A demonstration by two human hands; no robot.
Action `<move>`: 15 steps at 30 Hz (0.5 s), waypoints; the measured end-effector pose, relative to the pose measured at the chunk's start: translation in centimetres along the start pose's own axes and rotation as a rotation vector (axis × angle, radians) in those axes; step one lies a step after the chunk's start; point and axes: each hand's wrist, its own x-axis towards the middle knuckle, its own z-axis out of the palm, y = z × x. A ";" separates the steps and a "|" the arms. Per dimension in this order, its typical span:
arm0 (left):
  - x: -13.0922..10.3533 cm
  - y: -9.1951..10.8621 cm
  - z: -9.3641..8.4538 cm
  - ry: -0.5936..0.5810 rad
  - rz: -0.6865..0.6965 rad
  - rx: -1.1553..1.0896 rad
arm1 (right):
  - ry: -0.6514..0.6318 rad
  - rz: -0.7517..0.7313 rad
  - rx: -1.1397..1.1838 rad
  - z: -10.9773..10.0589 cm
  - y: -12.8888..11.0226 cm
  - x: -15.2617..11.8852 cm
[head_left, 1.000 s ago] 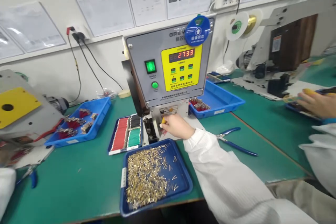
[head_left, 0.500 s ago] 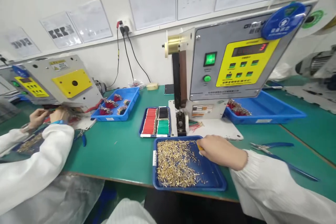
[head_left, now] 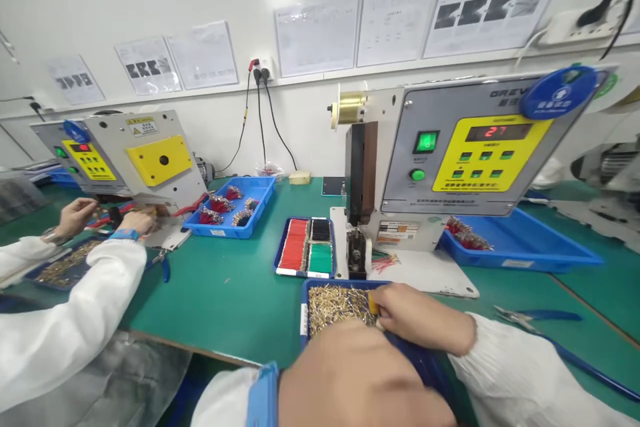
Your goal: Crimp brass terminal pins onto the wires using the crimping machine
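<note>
In the head view, my right hand [head_left: 417, 317] is closed on a small yellow object [head_left: 373, 303] at the upper edge of the pin tray. Many gold-coloured pins [head_left: 333, 303] lie in that dark blue tray [head_left: 304, 319]. My left hand [head_left: 355, 380], with a blue band [head_left: 263, 397] at its wrist, is large and blurred in front of the tray and covers its lower part; its fingers are smeared. Behind the tray stands a grey machine [head_left: 400, 180], with red and green wires [head_left: 384, 260] on its base.
A tray of red, black and green pieces [head_left: 294, 243] lies left of the machine. Blue bins [head_left: 230, 230] [head_left: 545, 257] hold wire bundles. Pliers [head_left: 555, 315] lie at the right. Another person's hands [head_left: 137, 221] work at a second machine [head_left: 145, 160].
My left hand has come into view over the pin tray. My right hand still grips the yellow object, now at the pins. The display has gone from 3 to 27, and the view has shifted.
</note>
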 end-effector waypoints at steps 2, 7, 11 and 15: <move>0.3 -2.7 0.4 0.054 -0.130 0.016 | 0.026 -0.012 0.020 0.3 0.2 0.2; 1.1 -11.2 1.3 0.102 -0.442 0.126 | 0.050 -0.089 -0.028 0.3 1.3 1.4; 2.0 -18.5 1.7 0.074 -0.709 0.251 | 0.098 -0.174 0.008 0.7 1.8 2.3; 2.5 -23.6 2.6 0.016 -0.875 0.337 | 0.175 -0.182 0.052 2.0 1.7 2.6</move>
